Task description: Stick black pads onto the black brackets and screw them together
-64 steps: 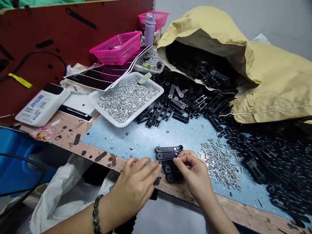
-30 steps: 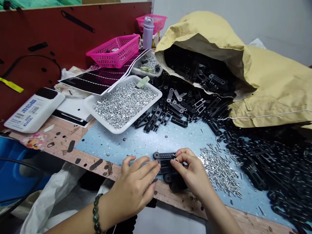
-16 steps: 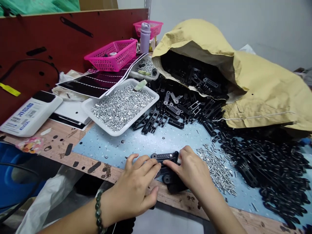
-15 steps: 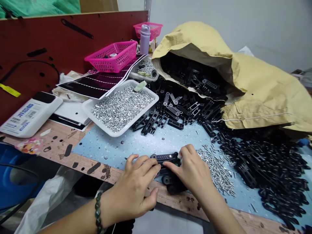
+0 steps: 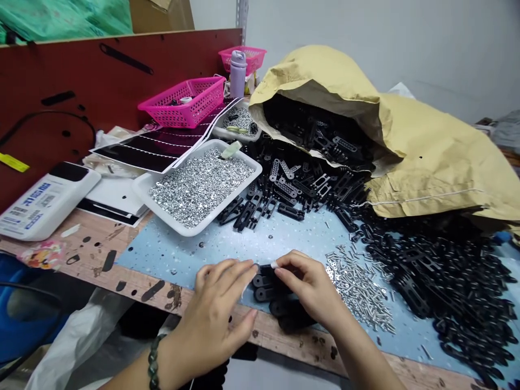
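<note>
A short row of black plastic link parts [image 5: 268, 290] lies side by side at the near edge of the blue mat [image 5: 227, 244]. My left hand [image 5: 217, 311] rests beside their left ends, fingers stretched toward them and touching. My right hand [image 5: 311, 287] lies over the row from the right, fingers curled onto the top part; whether it grips it is unclear. A green bead bracelet [image 5: 153, 363] is on my left wrist.
A heap of small silver screws [image 5: 357, 281] lies right of my right hand. A white tray of shiny nuts [image 5: 199, 181] sits behind. Black parts spill from a tan paper sack [image 5: 426, 146] across the right side. Pink baskets [image 5: 184, 100], a purple bottle [image 5: 238, 73] and a white device [image 5: 40, 200] stand at the left.
My right hand has slid left over the row of black parts, its fingertips now meeting my left hand's fingers. The camera has tilted up a little.
</note>
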